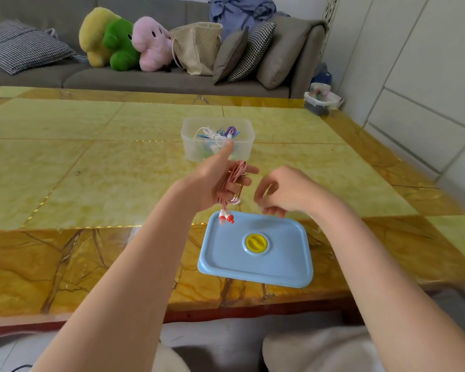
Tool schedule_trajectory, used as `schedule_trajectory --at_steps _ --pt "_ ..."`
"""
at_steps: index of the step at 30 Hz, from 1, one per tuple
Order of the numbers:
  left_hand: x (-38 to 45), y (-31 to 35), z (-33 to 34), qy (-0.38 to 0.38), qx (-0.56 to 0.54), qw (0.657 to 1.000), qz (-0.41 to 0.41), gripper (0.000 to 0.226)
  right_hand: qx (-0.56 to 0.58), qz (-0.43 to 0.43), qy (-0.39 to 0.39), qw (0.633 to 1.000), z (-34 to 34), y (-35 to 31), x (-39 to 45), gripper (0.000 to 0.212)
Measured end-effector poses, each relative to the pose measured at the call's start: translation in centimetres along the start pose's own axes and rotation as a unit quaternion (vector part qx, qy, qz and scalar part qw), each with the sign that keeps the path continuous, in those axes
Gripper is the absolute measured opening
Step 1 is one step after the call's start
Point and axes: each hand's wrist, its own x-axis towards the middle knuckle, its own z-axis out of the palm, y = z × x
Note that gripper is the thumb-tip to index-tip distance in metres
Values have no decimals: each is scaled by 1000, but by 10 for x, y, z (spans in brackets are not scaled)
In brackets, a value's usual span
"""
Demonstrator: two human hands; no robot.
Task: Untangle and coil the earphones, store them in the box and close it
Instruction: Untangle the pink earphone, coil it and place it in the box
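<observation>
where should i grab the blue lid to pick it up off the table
Grip the blue lid by its right long edge, coming from the right with the free right hand. It lies flat with a raised rim, and the yellow knob looks too shallow to pinch.

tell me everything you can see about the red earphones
The red earphones have a thin red-and-white striped cord, wound in loops around the fingers of the left hand, which holds them up above the table, between the clear box and the blue lid. Two red-and-white earbuds dangle together from the bottom of the coil, hanging just over the lid's far left corner. The cord looks like flexible plastic. The right hand is close by and does not clearly touch it.
</observation>
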Motion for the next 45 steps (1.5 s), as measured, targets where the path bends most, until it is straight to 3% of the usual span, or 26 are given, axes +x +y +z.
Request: schedule_trajectory --at_steps 4,6,8,10,13,20,21,23,25,26,28,32,36,41,43,45 --pt "1 2 -16 61 -30 997 35 62 192 -7 178 965 6 -1 24 18" --pt "4 5 -25 96 -73 989 80 57 230 -10 243 942 7 -11 50 22" --pt "9 6 -31 122 -103 980 117 51 220 -21 301 927 4 -23 83 26" --pt "14 4 -35 147 -116 973 134 49 166 -21 345 924 1 -33 112 16" --pt "25 8 -40 168 -118 968 145 47 85 13 364 927 0 -38 143 20" --pt "33 16 -52 141 -89 979 118 55 -86 45 298 950 2 -35 159 20" --pt "32 15 -53 131 -80 982 111 57 -61 29 314 947 1 -38 153 20" --pt "31 16 -55 102 -65 987 106 60 107 -32 308 945 2 -44 133 25" --pt "25 16 -58 76 -57 991 96 59 285 -73 160 942 7 -50 103 27" --pt "22 16 -58 59 -54 993 89 58 308 -78 76 945 10 -50 90 25" --pt "15 17 -59 17 -40 997 66 58 304 -84 -27 949 18 -46 73 17" --pt "4 17 -60 -82 13 996 18 72 383 -94 -77 916 22 -37 59 16" --pt "-4 20 -59 -137 57 989 -23 69 342 -98 -139 924 14 -35 48 13" --pt "-9 22 -53 -148 129 980 -24 78 346 -73 -178 918 9 -22 43 17" --pt "-7 20 -50 -139 151 979 -21 81 352 -64 -165 919 13 -18 45 30" --pt "-6 19 -49 -130 143 981 -21 68 371 -50 -168 912 16 -15 47 42"
